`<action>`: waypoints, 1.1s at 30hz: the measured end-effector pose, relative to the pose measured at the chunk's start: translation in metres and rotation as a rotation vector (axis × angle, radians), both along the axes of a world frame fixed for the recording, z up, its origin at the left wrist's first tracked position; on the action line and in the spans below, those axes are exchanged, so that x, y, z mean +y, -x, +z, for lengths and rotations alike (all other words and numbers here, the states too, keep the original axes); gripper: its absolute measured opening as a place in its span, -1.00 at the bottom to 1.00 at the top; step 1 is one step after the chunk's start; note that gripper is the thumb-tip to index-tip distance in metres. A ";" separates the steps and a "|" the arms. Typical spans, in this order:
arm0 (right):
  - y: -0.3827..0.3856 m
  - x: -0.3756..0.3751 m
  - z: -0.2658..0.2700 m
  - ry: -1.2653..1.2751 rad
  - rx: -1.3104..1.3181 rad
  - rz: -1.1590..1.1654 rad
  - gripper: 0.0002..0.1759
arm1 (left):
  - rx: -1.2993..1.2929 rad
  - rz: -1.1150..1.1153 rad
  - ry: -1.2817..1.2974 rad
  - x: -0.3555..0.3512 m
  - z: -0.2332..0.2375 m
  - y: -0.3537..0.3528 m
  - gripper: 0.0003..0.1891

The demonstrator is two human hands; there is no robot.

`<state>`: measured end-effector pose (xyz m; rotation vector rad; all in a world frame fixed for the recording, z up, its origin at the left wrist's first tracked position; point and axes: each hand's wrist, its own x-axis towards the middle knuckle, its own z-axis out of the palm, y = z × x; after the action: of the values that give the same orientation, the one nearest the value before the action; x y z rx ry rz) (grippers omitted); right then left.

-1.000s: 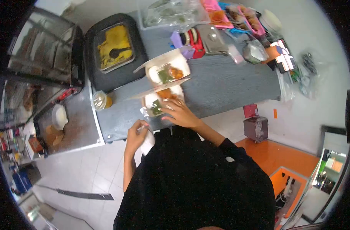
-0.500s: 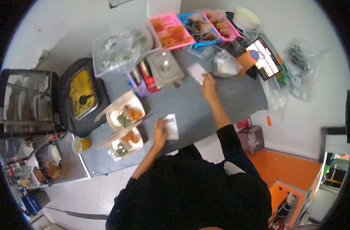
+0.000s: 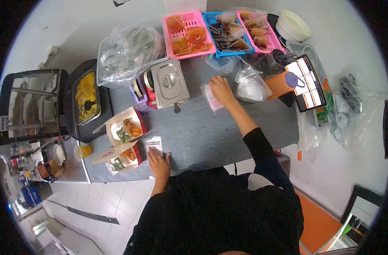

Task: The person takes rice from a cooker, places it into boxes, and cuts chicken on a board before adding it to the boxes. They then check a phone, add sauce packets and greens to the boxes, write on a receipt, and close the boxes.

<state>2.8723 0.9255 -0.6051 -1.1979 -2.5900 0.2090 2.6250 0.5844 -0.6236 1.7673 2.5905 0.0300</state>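
My left hand [image 3: 159, 165] lies flat with fingers stretched and thumb apart, on the lower part of a printed white receipt [image 3: 155, 143]. Left of it stand two open meal boxes: an upper box [image 3: 117, 137] and a lower box [image 3: 110, 164]. Each holds fried chicken and a green wrapped packet. Farther up the table my right hand [image 3: 221, 91] is closed, fingers bent over the top edge of a pink-and-white packet of paper [image 3: 214, 103] in clear plastic. Its fingertips are partly hidden.
A lidded steel pan [image 3: 170, 83] and tape dispensers [image 3: 142, 91] stand left of my right hand. Baskets [image 3: 213, 46] of bagged sauces line the back. An orange bottle [image 3: 279, 85] and a tablet [image 3: 308, 83] stand right; a tray of yellow food [image 3: 87, 95] stands left.
My left hand has gone from holding the receipt to lying flat on it, near the boxes. My right hand has shifted from the packet's side to its top edge. The camera view has turned.
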 end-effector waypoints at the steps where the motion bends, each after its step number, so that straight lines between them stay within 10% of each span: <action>1: -0.003 -0.001 0.004 0.022 0.034 0.077 -0.83 | 0.023 0.065 0.006 -0.004 -0.005 0.003 -0.23; 4: 0.005 0.011 0.022 -0.245 0.117 -0.168 -0.84 | 0.124 0.171 0.112 -0.008 -0.019 0.023 -0.38; 10: 0.005 0.061 0.043 0.239 -0.100 -0.390 -0.84 | 0.143 0.117 0.064 -0.005 -0.015 0.038 -0.50; 14: -0.052 0.021 0.092 -0.453 0.134 -0.443 -0.79 | -0.015 0.114 -0.069 0.008 0.015 0.005 -0.50; 20: -0.147 0.022 0.038 0.380 -0.570 -0.354 -0.73 | -0.730 -0.318 -0.075 0.110 0.032 -0.073 -0.55; 25: -0.118 0.002 0.154 0.545 -0.443 -0.325 -0.80 | -0.653 -0.166 -0.367 0.241 -0.001 -0.141 -0.20; 28: -0.133 -0.002 0.100 0.185 -0.379 -0.324 -0.83 | -0.495 -0.198 -0.282 0.287 0.015 -0.146 -0.23; 33: -0.152 0.019 -0.015 0.405 -0.512 -0.248 -0.78 | -0.608 -0.404 -0.233 0.299 -0.003 -0.130 -0.58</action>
<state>3.0244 0.9448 -0.6199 -1.9202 -2.8655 0.4403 2.7553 0.8831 -0.6270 1.9239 1.8408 0.7593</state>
